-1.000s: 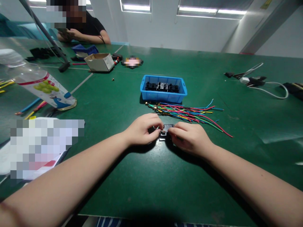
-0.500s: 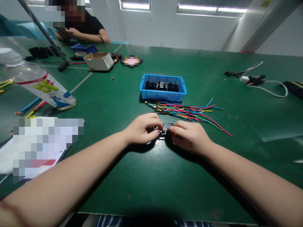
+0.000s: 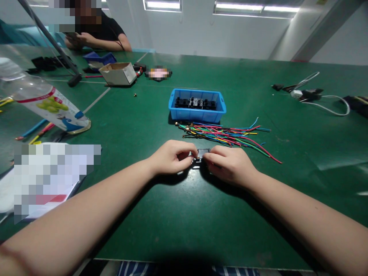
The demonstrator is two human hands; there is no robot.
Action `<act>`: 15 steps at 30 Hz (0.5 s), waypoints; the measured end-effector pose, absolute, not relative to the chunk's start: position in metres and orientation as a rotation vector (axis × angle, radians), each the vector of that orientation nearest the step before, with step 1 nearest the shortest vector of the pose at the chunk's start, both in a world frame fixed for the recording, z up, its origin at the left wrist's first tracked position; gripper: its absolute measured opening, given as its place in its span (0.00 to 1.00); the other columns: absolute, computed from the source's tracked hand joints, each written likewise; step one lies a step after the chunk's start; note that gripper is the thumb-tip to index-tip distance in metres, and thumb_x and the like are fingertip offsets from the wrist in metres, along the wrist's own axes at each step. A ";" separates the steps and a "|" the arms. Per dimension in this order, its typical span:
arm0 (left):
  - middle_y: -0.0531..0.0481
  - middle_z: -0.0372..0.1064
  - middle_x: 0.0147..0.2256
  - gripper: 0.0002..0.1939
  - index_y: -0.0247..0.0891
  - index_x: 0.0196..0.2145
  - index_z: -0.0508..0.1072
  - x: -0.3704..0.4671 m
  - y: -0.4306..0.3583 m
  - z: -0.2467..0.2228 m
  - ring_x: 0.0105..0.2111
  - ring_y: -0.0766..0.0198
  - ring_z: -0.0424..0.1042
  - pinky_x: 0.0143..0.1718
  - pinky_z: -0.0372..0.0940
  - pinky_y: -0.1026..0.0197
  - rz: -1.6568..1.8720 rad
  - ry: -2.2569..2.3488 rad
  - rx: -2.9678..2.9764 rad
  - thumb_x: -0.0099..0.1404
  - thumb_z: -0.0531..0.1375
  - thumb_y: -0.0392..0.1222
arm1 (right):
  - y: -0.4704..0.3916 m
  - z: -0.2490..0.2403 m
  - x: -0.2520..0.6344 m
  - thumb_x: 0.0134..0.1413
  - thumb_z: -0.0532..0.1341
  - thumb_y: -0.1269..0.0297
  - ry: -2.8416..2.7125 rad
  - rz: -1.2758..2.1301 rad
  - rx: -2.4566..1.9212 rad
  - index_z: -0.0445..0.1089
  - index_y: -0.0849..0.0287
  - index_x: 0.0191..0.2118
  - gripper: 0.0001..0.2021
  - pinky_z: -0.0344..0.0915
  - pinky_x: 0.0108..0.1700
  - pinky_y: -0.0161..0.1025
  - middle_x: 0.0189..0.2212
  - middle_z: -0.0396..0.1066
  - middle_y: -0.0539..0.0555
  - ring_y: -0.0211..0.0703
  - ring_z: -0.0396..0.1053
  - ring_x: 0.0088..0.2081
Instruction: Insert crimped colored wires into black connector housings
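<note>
A small black plastic part [image 3: 204, 152] lies low over the green table between my two hands. My left hand [image 3: 176, 156] pinches its left side with thumb and forefinger. From the right, my right hand [image 3: 230, 163] has its fingers closed on the same part and hides much of it. Just beyond my hands is a loose bundle of coloured wires [image 3: 221, 134], red, green, blue and yellow, with brass-looking ends at the left. Behind the wires stands a blue plastic bin [image 3: 198, 115] with several black parts [image 3: 196, 103] in it.
At the left a clear bottle [image 3: 54, 105] leans over thick wires, near papers [image 3: 57, 172]. Farther back are a small open carton [image 3: 119, 74], a lamp-like arm [image 3: 51, 38] and a seated person [image 3: 112, 34]. A white cable [image 3: 330, 111] lies at the right.
Almost nothing differs. The whole view has shifted very slightly; both hands keep their hold on the black part in the same place.
</note>
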State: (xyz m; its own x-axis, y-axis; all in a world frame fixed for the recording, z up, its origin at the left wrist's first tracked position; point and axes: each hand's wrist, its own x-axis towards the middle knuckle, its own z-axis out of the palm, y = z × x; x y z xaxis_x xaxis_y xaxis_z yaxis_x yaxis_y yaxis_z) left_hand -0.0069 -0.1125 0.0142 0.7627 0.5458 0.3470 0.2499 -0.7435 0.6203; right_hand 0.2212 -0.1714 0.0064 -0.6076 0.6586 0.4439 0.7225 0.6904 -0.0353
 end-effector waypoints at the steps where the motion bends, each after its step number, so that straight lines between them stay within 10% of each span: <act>1: 0.53 0.71 0.25 0.09 0.36 0.33 0.75 -0.007 -0.113 0.014 0.21 0.72 0.62 0.25 0.58 0.68 0.678 0.617 2.380 0.59 0.55 0.35 | -0.172 0.006 0.221 0.63 0.54 0.66 -2.475 -0.205 -1.075 0.75 0.58 0.39 0.11 0.51 0.26 0.35 0.31 0.73 0.52 0.35 0.64 0.28; 15: 0.53 0.71 0.24 0.10 0.34 0.33 0.76 -0.008 -0.112 0.016 0.19 0.74 0.59 0.22 0.54 0.70 0.590 0.698 2.275 0.60 0.55 0.38 | -0.172 0.007 0.221 0.64 0.53 0.66 -2.480 -0.243 -1.069 0.75 0.58 0.37 0.12 0.49 0.26 0.35 0.30 0.72 0.51 0.35 0.63 0.27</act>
